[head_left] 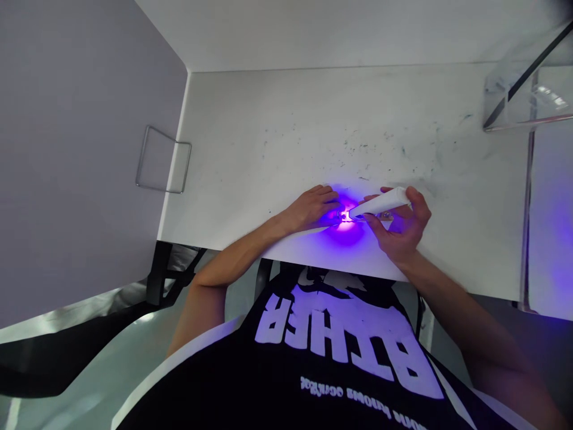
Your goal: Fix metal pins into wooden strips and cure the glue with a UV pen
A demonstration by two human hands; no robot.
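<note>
My right hand (403, 224) grips a white pen-shaped lamp (380, 204) that throws violet light from its left tip onto the white table (286, 131). My left hand (313, 208) lies knuckles up just left of the glow, fingers curled and pinched on a small item (344, 216) under the beam. The glare washes that item out, so I cannot make it out. Both hands rest near the table's front edge.
A bent wire loop (163, 160) hangs over the table's left edge beside a grey partition (67, 149). A clear plastic stand (528, 89) sits at the far right corner. Dark specks and scuffs mark the tabletop. My black shirt with white lettering (340, 334) fills the bottom.
</note>
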